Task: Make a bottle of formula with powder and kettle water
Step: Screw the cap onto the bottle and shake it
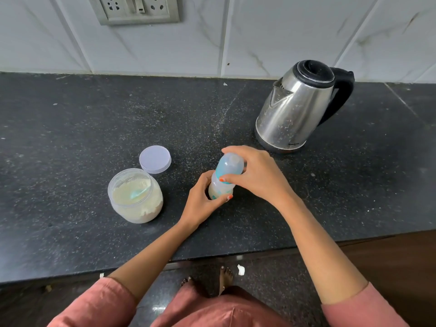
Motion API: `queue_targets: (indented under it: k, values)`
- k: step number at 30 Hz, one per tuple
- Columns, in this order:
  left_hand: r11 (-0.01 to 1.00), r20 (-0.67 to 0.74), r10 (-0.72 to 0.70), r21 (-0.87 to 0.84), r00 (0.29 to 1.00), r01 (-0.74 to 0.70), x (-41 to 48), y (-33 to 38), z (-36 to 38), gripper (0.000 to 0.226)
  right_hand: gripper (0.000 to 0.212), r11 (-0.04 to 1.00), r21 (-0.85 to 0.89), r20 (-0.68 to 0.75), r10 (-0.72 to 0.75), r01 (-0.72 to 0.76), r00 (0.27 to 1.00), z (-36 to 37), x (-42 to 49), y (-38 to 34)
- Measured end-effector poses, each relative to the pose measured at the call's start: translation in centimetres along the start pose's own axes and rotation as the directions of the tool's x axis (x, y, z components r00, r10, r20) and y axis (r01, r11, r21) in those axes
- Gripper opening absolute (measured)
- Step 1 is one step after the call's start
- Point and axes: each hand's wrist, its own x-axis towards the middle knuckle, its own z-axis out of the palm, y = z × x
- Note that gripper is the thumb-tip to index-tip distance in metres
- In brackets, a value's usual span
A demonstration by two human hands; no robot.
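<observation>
A baby bottle (223, 185) with milky liquid stands on the black counter (70, 128), tilted slightly. My left hand (201, 201) wraps its lower body. My right hand (257, 173) grips its clear dome cap and teal collar (230, 167) from the right. To the left stands an open clear jar of pale powder (135, 195) with a teal scoop lying in it. The jar's lilac lid (155, 159) lies flat just behind it. A steel kettle (299, 107) with a black lid and handle sits at the back right, spout facing left.
A tiled wall with a socket plate (136, 9) rises behind the counter. The counter's front edge runs below my forearms. Beyond it are a dark floor, my bare feet and a scrap of white paper (240, 269).
</observation>
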Motion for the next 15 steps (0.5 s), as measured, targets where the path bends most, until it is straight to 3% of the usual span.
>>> queue_targets:
  k: [9,15]
  values:
    - [0.996,-0.001,0.025,0.091,1.0,-0.025,0.0,-0.4,-0.2,0.057,0.055,0.992,-0.125,0.063,-0.021,0.029,0.998,0.7,0.3,-0.2]
    - [0.992,-0.013,0.04,0.116,0.999,-0.038,0.1,-0.5,-0.1,0.055,0.05,0.938,-0.338,0.009,-0.074,0.073,0.997,1.6,0.3,-0.3]
